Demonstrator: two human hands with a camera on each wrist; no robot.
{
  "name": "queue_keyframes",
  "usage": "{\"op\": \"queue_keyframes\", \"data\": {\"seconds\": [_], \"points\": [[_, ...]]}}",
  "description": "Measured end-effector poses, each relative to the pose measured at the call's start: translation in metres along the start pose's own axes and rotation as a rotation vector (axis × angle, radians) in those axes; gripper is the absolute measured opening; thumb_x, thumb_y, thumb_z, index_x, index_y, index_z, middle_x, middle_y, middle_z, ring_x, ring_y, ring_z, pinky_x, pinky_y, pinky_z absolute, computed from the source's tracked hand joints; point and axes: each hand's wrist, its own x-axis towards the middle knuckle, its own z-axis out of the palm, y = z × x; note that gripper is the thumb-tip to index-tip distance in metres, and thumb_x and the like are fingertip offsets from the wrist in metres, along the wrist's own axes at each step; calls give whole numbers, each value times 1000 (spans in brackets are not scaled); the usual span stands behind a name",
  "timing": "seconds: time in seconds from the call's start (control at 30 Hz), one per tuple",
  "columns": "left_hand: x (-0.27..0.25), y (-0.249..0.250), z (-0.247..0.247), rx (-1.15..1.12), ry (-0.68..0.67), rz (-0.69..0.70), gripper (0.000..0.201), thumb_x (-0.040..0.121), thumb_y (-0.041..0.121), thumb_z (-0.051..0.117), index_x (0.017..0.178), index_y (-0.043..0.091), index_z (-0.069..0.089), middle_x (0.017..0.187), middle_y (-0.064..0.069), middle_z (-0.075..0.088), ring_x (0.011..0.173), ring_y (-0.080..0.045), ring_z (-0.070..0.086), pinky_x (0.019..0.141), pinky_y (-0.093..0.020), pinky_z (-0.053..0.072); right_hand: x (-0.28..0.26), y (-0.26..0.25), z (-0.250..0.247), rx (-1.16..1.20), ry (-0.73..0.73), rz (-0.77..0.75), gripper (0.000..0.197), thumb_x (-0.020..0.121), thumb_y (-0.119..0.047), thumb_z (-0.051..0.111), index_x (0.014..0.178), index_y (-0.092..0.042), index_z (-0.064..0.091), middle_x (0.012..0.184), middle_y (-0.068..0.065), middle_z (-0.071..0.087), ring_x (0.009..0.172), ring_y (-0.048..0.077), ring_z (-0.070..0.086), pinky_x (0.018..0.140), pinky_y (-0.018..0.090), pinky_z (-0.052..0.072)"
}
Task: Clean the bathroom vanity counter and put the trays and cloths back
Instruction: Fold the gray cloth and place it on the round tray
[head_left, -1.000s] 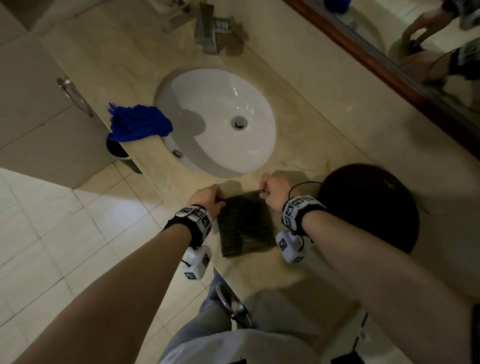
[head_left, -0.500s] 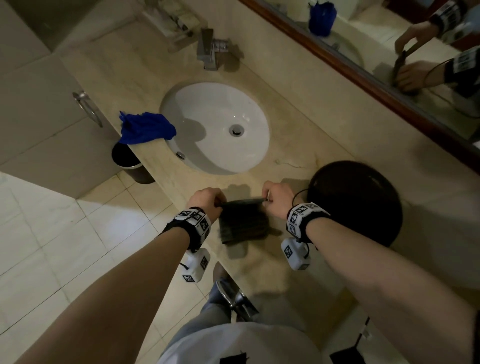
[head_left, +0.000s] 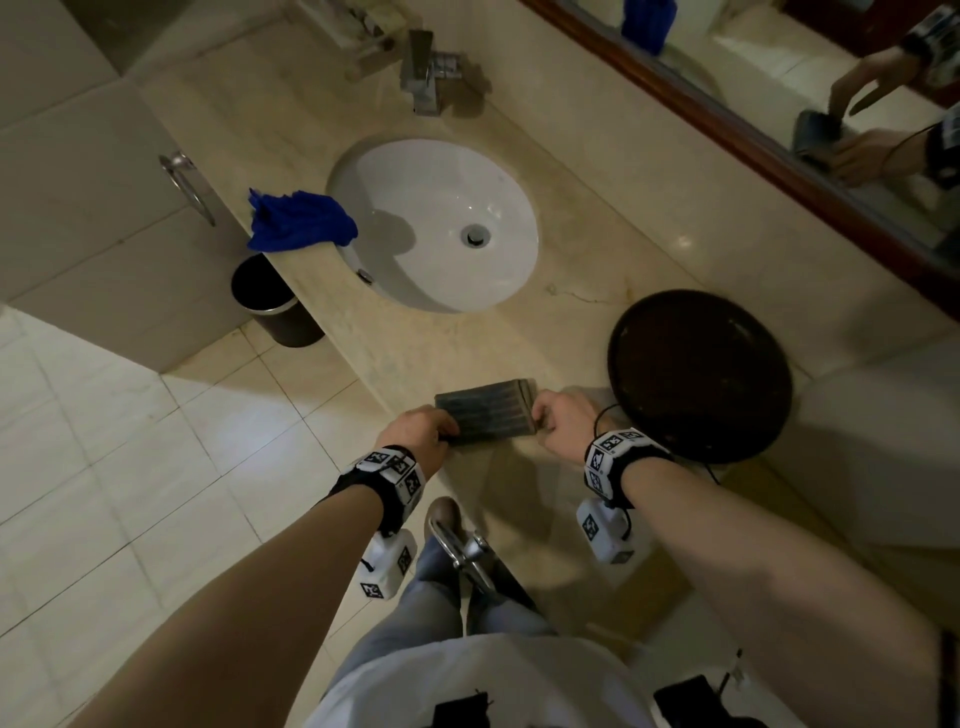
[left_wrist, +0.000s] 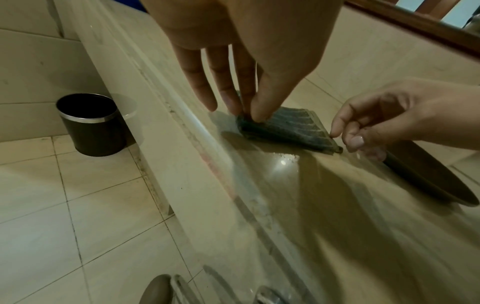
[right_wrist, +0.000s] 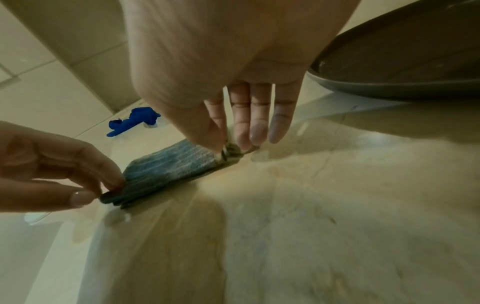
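Note:
A folded dark grey cloth (head_left: 488, 411) (left_wrist: 291, 127) (right_wrist: 171, 164) lies on the beige marble counter (head_left: 597, 260) near its front edge. My left hand (head_left: 426, 431) (left_wrist: 249, 115) pinches the cloth's left near corner between thumb and fingers. My right hand (head_left: 558, 421) (right_wrist: 228, 148) pinches its right end. A round dark tray (head_left: 698, 374) (left_wrist: 426, 176) (right_wrist: 400, 61) sits on the counter just right of my right hand. A crumpled blue cloth (head_left: 298, 221) (right_wrist: 132, 121) lies at the counter's left end beside the sink.
A white oval sink (head_left: 434, 223) with a chrome faucet (head_left: 423, 67) is set in the counter. A framed mirror (head_left: 779, 119) runs along the back. A black waste bin (head_left: 272, 301) (left_wrist: 91, 123) stands on the tiled floor below the counter's left end.
Both hands folded the grey cloth in half toward the far side; it now lies shorter and thicker on the counter. The head view has tilted up a little.

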Motion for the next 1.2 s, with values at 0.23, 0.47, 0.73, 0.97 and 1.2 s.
{"op": "queue_keyframes", "data": {"seconds": [0.23, 0.47, 0.73, 0.97, 1.2], "points": [[25, -3, -20, -50, 74, -26, 27, 90, 21, 58, 117, 24, 56, 114, 2, 52, 100, -18, 57, 85, -29, 49, 25, -5, -19, 45, 105, 24, 10, 87, -24, 63, 96, -21, 59, 69, -5, 55, 69, 17, 57, 62, 32, 51], [48, -6, -17, -64, -74, -90, 39, 89, 25, 61, 126, 20, 50, 119, 2, 48, 105, -18, 54, 94, -31, 45, 58, -13, -6, 38, -25, 3, 35, 81, -31, 72, 110, -25, 54, 110, 1, 53, 99, 19, 52, 84, 33, 46], [59, -8, -14, -7, -179, -145, 31, 83, 22, 66, 111, 14, 53, 111, -4, 46, 98, -23, 52, 88, -31, 45, 67, -17, -6, -25, -27, 54, 27, 73, -28, 78, 82, -28, 52, 95, -4, 45, 83, 16, 51, 74, 31, 48], [60, 14, -16, -272, -185, -235, 18, 75, 10, 70, 81, 19, 55, 78, 0, 56, 78, -23, 56, 63, -26, 43, 35, 0, -12, 345, 43, 165, 26, 70, -17, 73, 78, -28, 51, 81, -2, 59, 76, 20, 58, 66, 32, 52], [79, 102, -4, -848, -349, -344, 27, 83, -17, 56, 87, 9, 49, 95, -22, 58, 72, -34, 61, 56, -43, 58, -16, 66, -43, 742, 226, 365, 24, 78, -8, 69, 101, -13, 64, 98, 5, 60, 95, 22, 56, 81, 31, 47]]}}
